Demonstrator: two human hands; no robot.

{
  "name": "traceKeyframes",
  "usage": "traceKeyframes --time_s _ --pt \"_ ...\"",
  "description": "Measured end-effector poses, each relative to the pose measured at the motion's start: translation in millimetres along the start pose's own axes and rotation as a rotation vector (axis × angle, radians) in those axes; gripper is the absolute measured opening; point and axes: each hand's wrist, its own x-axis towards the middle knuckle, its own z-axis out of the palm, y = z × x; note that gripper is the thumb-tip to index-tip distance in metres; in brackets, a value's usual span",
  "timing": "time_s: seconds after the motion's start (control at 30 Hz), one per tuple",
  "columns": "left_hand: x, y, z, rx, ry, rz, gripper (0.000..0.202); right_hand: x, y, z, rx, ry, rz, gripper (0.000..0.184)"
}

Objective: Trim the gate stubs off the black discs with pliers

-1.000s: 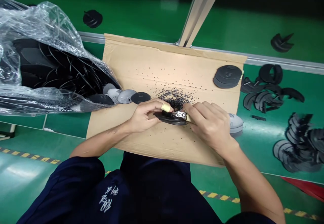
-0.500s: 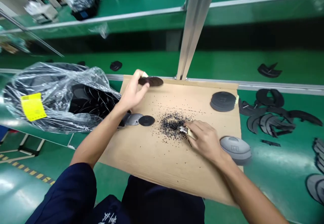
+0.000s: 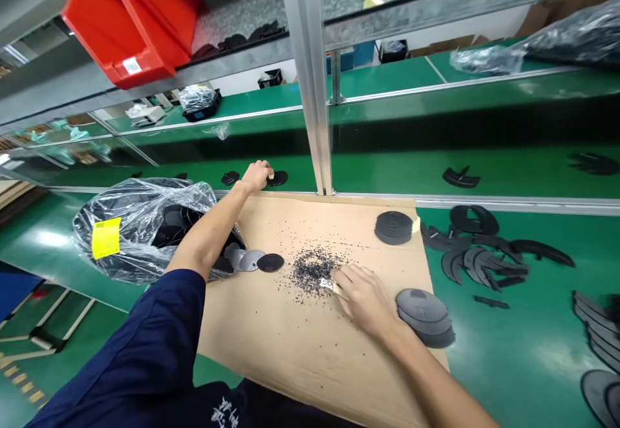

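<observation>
My left hand [image 3: 256, 176] reaches past the cardboard's far edge, its fingers closed at the rim of a thin black disc [image 3: 278, 178]. Pale tape or a cot covers one fingertip; the thumb is hidden. My right hand [image 3: 362, 294] is wrapped round small nippers [image 3: 327, 283] with a metal head and cream handle. The head is over a heap of tiny black bits [image 3: 310, 269] on the cardboard sheet [image 3: 271, 337]. Left of the heap, a black disc [image 3: 270, 262] overlaps grey ones. A stack of black discs [image 3: 394, 227] and a stack of grey discs [image 3: 422, 306] sit to the right.
An open clear plastic bag [image 3: 140, 189] of black parts lies at left. Curved black pieces [image 3: 484, 260] are scattered on the green bench [image 3: 527, 344] at right. A metal post [image 3: 310, 105] rises behind the cardboard, below a shelf with red bins [image 3: 140, 21].
My left hand has carried the black disc away from me, beyond the cardboard, and it is now low over the bench. My right hand stays at the heap with the nippers. The view has tilted up.
</observation>
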Motion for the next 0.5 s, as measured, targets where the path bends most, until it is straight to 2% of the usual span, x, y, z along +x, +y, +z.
traceKeyframes --time_s 0.07,0.2,0.33,0.43,0.5 --pt "2.2 4.1 3.7 -0.016 -0.018 -0.058 0.020 2.0 -3.4 -1.5 0.005 -0.009 0.007 0.020" --pt "0.1 17.5 10.5 -0.125 -0.004 -0.140 0.022 1.8 -6.2 -0.3 0.017 -0.011 0.011 0.018" --pt "-5.8 31.2 -3.0 -0.314 0.099 -0.141 0.016 -1.6 -0.3 3.0 0.070 0.024 0.039 0.021" --pt "-25.8 46.3 -15.0 -0.513 0.157 -0.061 0.015 -0.9 4.3 2.7 0.194 0.100 0.081 0.021" --pt "-55.3 60.5 -16.1 -0.637 0.144 0.017 0.024 3.2 2.9 -0.6 0.336 0.164 0.140 0.015"
